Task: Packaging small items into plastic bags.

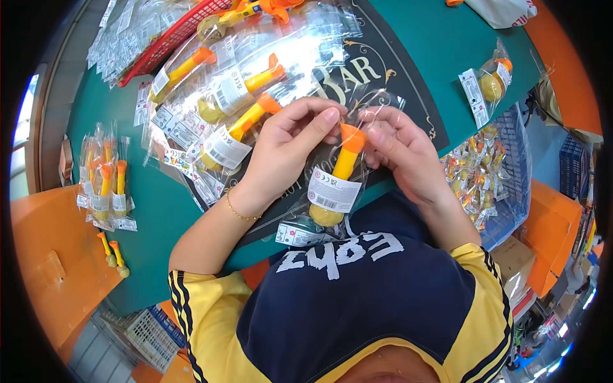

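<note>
A clear plastic bag holding a yellow and orange toy (345,165) hangs in front of my chest, over the table's near edge. The toy has an orange flared end at the top, a white label round its middle and a tan rounded base. My left hand (287,143) pinches the bag's upper left edge between thumb and fingers. At the upper right side, my right hand (402,143) has its fingers closed on the same bag. A printed card strip (300,233) shows at its lower end. Just left of my left hand lie several similar bagged toys (227,143).
A black printed mat (408,83) covers part of the green table (153,255). A red basket (169,41) stands at the far left, with flat bags beside it. More bagged toys (105,179) lie left; one bagged toy (491,86) lies far right. A blue crate (514,191) holds several more.
</note>
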`<state>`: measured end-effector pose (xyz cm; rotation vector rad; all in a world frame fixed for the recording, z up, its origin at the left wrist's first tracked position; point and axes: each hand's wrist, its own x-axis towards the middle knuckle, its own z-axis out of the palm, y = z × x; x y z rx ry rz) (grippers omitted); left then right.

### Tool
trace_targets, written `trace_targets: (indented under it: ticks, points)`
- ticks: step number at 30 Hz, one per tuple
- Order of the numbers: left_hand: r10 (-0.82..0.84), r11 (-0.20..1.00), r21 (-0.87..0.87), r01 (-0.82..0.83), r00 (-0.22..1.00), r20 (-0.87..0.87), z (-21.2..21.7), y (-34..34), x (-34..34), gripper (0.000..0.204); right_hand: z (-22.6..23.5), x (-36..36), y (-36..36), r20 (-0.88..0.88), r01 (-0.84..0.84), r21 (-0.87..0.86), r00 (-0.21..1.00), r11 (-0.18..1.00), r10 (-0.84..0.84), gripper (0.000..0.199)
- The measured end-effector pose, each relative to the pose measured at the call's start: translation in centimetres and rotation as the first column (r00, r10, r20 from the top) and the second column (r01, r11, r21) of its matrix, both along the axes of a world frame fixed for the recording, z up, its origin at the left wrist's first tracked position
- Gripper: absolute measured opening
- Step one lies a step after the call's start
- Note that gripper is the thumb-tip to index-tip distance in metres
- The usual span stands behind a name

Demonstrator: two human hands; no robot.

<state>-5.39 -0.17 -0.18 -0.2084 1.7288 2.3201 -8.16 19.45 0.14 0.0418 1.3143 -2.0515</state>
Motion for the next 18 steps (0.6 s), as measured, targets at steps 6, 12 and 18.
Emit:
trace_targets:
  ticks: [6,12,18]
  points:
    - [0.087,0.996,-0.015,-0.088,0.993,-0.083,0.1,0.6,0.6,0.02,-0.9,0.4,-0.6,-0.103,0.028,-0.015,0.994,0.999,-0.03,0.011]
    - [0.094,0.994,-0.028,-0.103,0.973,-0.212,0.3,0.9,1.3,0.018,-1.3,1.6,-1.5,-0.417,0.193,-0.06,0.887,0.979,-0.201,0.004]
    - [0.157,0.974,0.177,-0.139,0.983,-0.092,0.5,1.3,1.9,0.019,-1.3,2.2,-1.2,-0.452,0.253,-0.118,0.847,0.96,-0.279,0.003]
